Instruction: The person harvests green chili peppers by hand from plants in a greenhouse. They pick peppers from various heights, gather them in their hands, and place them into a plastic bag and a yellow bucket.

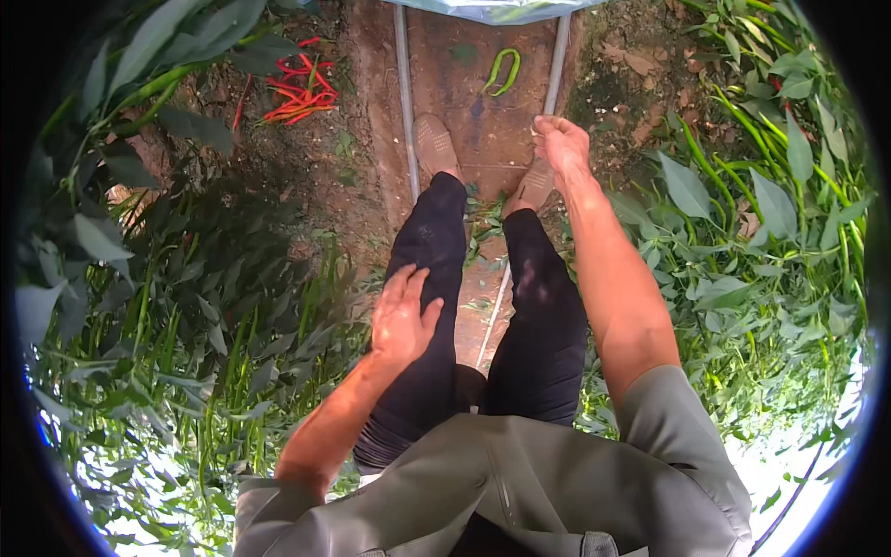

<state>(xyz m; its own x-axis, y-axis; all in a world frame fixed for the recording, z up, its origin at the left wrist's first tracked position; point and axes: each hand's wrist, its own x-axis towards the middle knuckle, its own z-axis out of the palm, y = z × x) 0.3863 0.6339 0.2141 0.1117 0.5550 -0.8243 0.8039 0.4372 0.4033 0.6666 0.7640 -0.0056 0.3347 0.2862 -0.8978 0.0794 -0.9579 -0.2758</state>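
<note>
My left hand hovers over or rests on my left thigh, palm down, fingers spread, with nothing seen in it. My right hand is stretched forward above my right foot, its fingertips drawn together beside a metal rail; whether something small is pinched there I cannot tell. Two long green chili peppers lie curved on the dirt path between the rails, ahead of my feet. On the soil at the front left is a pile of red chili peppers.
Leafy pepper plants with hanging green peppers crowd the right side. More pepper plants line the left. A second metal rail runs by my left foot. Clear plastic sheeting spans the rails at the top edge.
</note>
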